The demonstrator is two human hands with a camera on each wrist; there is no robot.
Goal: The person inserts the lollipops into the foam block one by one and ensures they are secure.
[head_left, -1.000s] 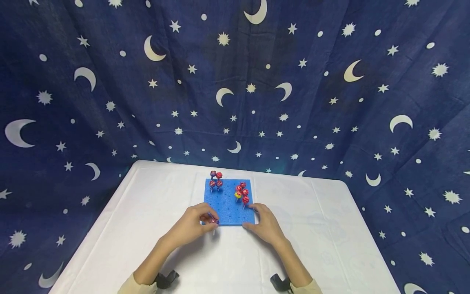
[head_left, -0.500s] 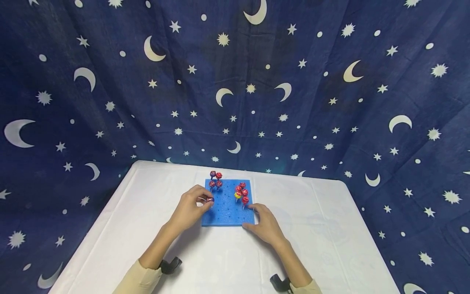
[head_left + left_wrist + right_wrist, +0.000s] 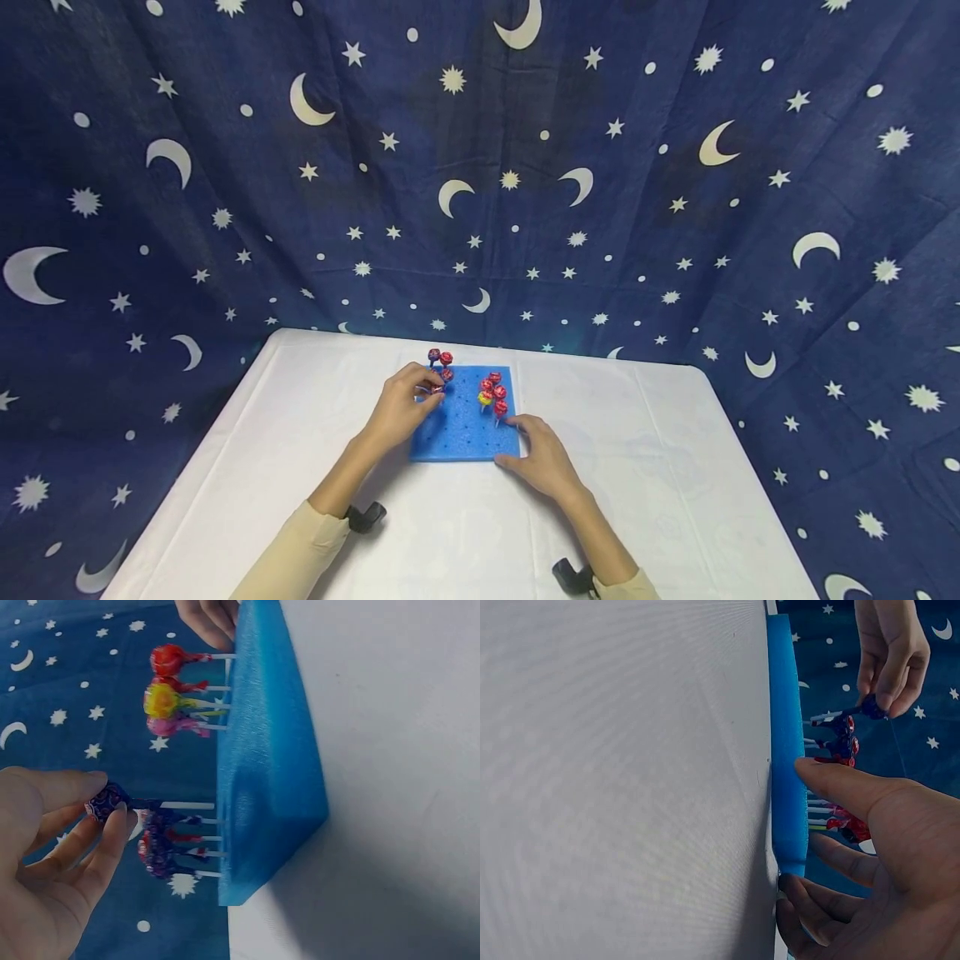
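My left hand pinches the wrapped head of a dark blue lollipop between thumb and fingers. Its white stick points at the blue foam board, the tip just short of the surface in the left wrist view. Beside it, a cluster of dark blue and red lollipops stands in the board's far left part, partly hidden by the hand in the head view. My right hand holds the board's near right corner, thumb along the front edge, fingers at the right side. Red, pink and yellow lollipops stand upright nearby.
Rows of small holes dot the foam board between the two lollipop clusters and towards its front. Under it lies a white-covered table. A dark blue curtain with moons and stars hangs behind and at both sides.
My left hand has carried the dark blue lollipop from the board's front edge away from me, up to the far left cluster. The right hand has stayed at its corner.
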